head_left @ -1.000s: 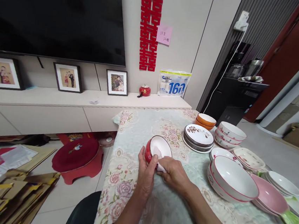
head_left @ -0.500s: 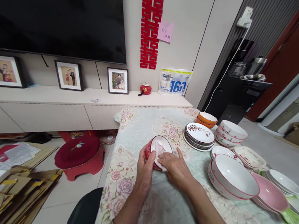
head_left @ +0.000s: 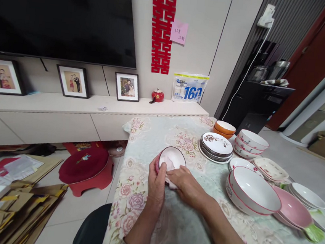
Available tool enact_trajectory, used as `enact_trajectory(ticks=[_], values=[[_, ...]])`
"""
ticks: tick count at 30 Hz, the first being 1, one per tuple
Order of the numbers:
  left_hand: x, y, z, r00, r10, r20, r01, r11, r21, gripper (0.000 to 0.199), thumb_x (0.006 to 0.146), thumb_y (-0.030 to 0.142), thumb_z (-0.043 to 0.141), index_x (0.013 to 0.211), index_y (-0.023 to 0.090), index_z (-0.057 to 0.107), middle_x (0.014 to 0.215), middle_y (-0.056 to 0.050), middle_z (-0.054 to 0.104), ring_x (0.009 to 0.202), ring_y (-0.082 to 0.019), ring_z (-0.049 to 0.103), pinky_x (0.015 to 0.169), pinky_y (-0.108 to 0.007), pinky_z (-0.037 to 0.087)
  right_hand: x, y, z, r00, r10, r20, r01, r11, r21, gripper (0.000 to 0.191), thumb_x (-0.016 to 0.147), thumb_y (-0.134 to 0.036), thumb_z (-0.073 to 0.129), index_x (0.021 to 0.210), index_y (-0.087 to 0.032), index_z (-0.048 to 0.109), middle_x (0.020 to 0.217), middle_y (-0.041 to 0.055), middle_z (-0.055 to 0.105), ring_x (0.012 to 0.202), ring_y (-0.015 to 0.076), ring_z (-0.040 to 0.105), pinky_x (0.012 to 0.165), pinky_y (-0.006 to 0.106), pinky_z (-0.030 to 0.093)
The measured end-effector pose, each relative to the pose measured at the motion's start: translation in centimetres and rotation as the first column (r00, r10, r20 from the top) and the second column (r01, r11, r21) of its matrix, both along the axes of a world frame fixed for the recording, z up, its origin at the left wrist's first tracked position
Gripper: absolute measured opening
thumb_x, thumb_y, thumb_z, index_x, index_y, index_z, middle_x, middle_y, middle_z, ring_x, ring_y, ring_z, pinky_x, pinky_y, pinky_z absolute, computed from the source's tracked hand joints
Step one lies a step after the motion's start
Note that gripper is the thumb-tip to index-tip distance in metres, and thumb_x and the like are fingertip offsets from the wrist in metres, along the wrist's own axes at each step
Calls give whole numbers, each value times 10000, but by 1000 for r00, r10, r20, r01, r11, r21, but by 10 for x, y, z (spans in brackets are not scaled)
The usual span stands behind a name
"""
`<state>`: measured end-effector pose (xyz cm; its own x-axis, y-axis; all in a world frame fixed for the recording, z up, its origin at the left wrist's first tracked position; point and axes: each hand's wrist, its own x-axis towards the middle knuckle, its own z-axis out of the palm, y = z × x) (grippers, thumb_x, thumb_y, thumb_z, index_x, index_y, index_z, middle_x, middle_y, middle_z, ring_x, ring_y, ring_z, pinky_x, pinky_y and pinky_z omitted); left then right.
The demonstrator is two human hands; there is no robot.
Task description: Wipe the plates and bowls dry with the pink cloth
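Note:
A small bowl point(head_left: 179, 158), white inside with a dark rim and reddish outside, is tilted above the flowered tablecloth point(head_left: 142, 154). My left hand point(head_left: 157, 179) grips its left side, thumb over the rim and fingers round the outside. A pale pink cloth point(head_left: 170, 183) lies partly inside the bowl and hangs over its near edge. My right hand point(head_left: 184, 181) pinches this cloth at the bowl's right rim, its fingertips partly hidden.
To the right stand stacked flowered plates point(head_left: 217, 143), orange bowls point(head_left: 225, 127), large white bowls point(head_left: 256, 190), and pink dishes point(head_left: 292, 205). A red stool point(head_left: 85, 168) is left of the table, near flattened cardboard point(head_left: 19, 208).
The bowl has turned slightly, showing more of its white inside. My right hand has moved a little left and down along the rim, its fingers more closed over the cloth.

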<state>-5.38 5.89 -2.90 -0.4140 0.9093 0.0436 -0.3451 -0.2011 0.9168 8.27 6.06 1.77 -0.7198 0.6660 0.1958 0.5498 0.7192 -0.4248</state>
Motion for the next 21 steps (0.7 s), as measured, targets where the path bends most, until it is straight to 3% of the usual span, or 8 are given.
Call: enact_trajectory(ticks=[4,7,9,12,14,16,18,21], values=[[-2,1,0,1000,24,-1,-24,1000,8,529,857,467,640,1308,205,555,1325,-104,605,1255,-261,554,1071,-383,426,17,7,-2,997,-73,21,73,997,19,511,739,37,462,1080,-265,693,1249,46,679,1238,224,536,1152,532,158],[-6,2,0,996,89,9,-89,996,3,516,867,461,617,1310,208,546,1322,-97,603,1249,-255,555,1058,-367,435,26,14,-3,961,-148,-234,156,988,15,501,736,15,453,1078,-253,702,1192,51,701,1179,220,576,1108,480,282],[-8,2,0,991,129,27,-129,991,-25,505,875,457,599,1311,210,537,1322,-95,599,1230,-257,562,1041,-373,447,30,20,-6,819,-305,-487,316,947,-61,364,814,-85,481,1067,-224,703,1123,64,711,1072,221,613,980,391,416],[-8,1,2,990,126,65,-123,991,-54,478,879,424,587,1305,214,534,1309,-92,604,1189,-259,582,1004,-386,471,32,29,-13,438,-604,-666,537,770,-345,243,831,-303,594,1024,-199,699,954,41,719,887,229,625,794,338,472],[-7,0,5,992,84,91,-80,996,-46,467,871,390,592,1300,210,540,1296,-92,615,1171,-259,593,982,-384,484,30,34,-20,252,-707,-661,491,682,-542,289,762,-390,671,956,-176,690,827,25,711,768,218,617,700,321,473],[-5,-3,10,993,13,116,-10,999,-33,476,860,368,602,1302,201,546,1296,-97,624,1162,-263,604,964,-382,496,27,38,-25,156,-754,-638,327,649,-687,339,702,-441,718,896,-167,672,766,31,710,694,209,622,640,316,482],[-2,-6,15,989,-67,131,70,997,-20,491,845,354,614,1303,186,555,1301,-108,632,1169,-274,607,957,-383,504,23,40,-27,105,-781,-615,174,624,-762,363,678,-466,739,884,-178,660,779,50,730,690,215,651,619,321,508],[-1,-11,20,973,-193,122,195,981,-5,508,836,365,629,1303,174,573,1288,-117,651,1189,-290,602,964,-385,503,21,39,-25,115,-799,-590,69,599,-798,350,717,-508,717,889,-209,653,810,62,751,731,226,693,614,323,546]])
